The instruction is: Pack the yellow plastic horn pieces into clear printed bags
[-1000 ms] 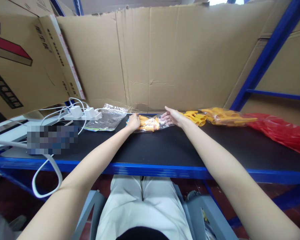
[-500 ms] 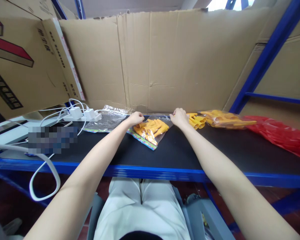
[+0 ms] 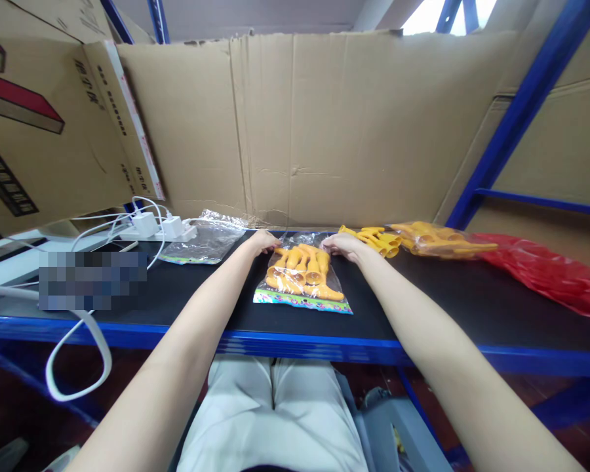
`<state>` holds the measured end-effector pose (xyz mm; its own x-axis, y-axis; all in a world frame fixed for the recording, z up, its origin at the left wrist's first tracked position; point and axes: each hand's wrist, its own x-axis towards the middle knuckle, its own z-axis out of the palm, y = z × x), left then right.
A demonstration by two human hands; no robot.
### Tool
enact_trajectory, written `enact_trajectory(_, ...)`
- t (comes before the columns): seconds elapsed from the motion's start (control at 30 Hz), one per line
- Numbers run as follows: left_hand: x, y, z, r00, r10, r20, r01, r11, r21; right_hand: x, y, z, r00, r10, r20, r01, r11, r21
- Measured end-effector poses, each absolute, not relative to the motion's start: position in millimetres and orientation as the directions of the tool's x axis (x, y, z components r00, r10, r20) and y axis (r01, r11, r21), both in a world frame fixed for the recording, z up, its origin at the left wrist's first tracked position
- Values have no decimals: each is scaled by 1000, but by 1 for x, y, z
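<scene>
A clear plastic bag (image 3: 302, 305) lies flat on the black tabletop in front of me, its colourful printed strip toward me. Inside are several orange-yellow hollow pieces (image 3: 299, 262), tapered like fingers, with round open ends. My left hand (image 3: 264, 242) pinches the bag's far left corner. At the far right corner, my right hand (image 3: 343, 247) grips the same bag with closed fingers. Loose yellow pieces (image 3: 381, 244) of the same kind lie just beyond my right hand. The fingertips of both hands are partly hidden.
On the right are another clear bag of yellow pieces (image 3: 437, 239) and a red plastic bag (image 3: 541, 265). Flat clear bags (image 3: 206, 241) lie left, near a white power strip (image 3: 189, 231) with cables. A cardboard sheet (image 3: 324, 131) stands behind; a blue rail (image 3: 305, 346) edges the table.
The filled bag has turned so its printed strip faces me, and its pieces are spread more evenly. My right hand has come in from the right to the bag's corner.
</scene>
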<state>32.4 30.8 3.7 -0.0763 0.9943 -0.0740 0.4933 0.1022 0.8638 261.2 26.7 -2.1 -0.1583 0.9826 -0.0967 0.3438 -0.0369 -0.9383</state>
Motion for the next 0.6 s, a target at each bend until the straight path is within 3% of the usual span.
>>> enact_trajectory(0.2, 16, 27, 4, 5, 976, -216, 203, 211, 956, 269, 25, -9, -213, 968, -133, 130, -107, -986)
enact_trajectory(0.33, 2, 26, -4, 69, 985, -157, 146, 145, 979, 277, 29, -16, -266, 958, -105, -4, -110, -994)
enact_trajectory(0.43, -1, 25, -8, 115, 987, -111, 141, 95, 985, 276, 32, -19, -260, 962, -89, 8, -90, -996)
enact_trajectory(0.6, 7, 25, -11, 12, 1000, -20, 301, 16, 954, 269, 30, -17, -253, 967, -36, 50, -24, -998)
